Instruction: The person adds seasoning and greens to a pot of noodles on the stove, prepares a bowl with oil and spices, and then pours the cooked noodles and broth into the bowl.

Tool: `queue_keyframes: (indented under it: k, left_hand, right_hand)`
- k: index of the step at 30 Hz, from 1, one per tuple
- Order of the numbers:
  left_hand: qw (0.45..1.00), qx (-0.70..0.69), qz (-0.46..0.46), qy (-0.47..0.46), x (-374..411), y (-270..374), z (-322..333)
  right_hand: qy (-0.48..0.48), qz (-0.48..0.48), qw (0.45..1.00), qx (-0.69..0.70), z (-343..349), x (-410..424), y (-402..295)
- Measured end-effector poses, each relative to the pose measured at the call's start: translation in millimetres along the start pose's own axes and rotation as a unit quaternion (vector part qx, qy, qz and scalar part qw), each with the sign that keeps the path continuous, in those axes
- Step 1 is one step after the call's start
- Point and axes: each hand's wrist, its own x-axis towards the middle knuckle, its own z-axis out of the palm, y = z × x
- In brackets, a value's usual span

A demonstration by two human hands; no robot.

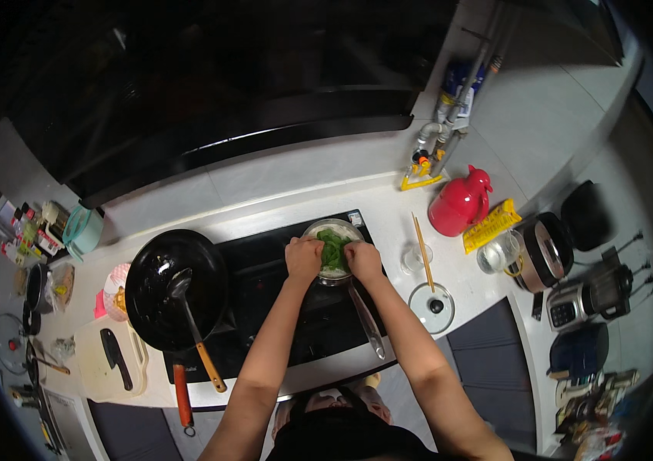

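Note:
A small metal saucepan (335, 282) stands on the right side of the black glass cooktop (260, 311), its long handle slanting toward me. Green leafy vegetables (333, 249) fill its middle, with pale liquid or foam showing around them. My left hand (303, 257) is curled at the left side of the greens, above the rim. On the opposite side, my right hand (364, 260) grips at the edge of the leaves. Both sets of fingertips are partly hidden among the leaves.
A black wok (159, 311) holding a ladle (193, 322) sits to the left, its red handle overhanging the counter. Further left, a knife (114, 357) lies on a cutting board (87, 374). Chopsticks (422, 250), a glass lid (444, 321) and a red thermos jug (456, 204) are at right.

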Motion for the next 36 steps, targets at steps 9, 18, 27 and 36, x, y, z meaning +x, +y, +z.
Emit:
queue_keyframes:
  k: [9, 18, 27, 36]
  left_hand:
    - [0.995, 0.032, -0.074, 0.065, -9, 51, -7]
    - [0.985, 0.005, -0.131, 0.114, -24, 152, 19]
    - [0.957, -0.034, -0.154, 0.242, -36, 181, 24]
    - [0.923, -0.019, -0.224, 0.313, -74, 153, -11]
  right_hand:
    - [0.043, -0.15, 0.982, 0.103, -18, 13, 41]
    - [0.013, -0.045, 0.997, 0.057, -111, -25, 188]
    - [-0.241, -0.099, 0.966, 0.007, -95, -11, 257]
    - [0.081, -0.19, 0.966, 0.155, -137, -9, 193]
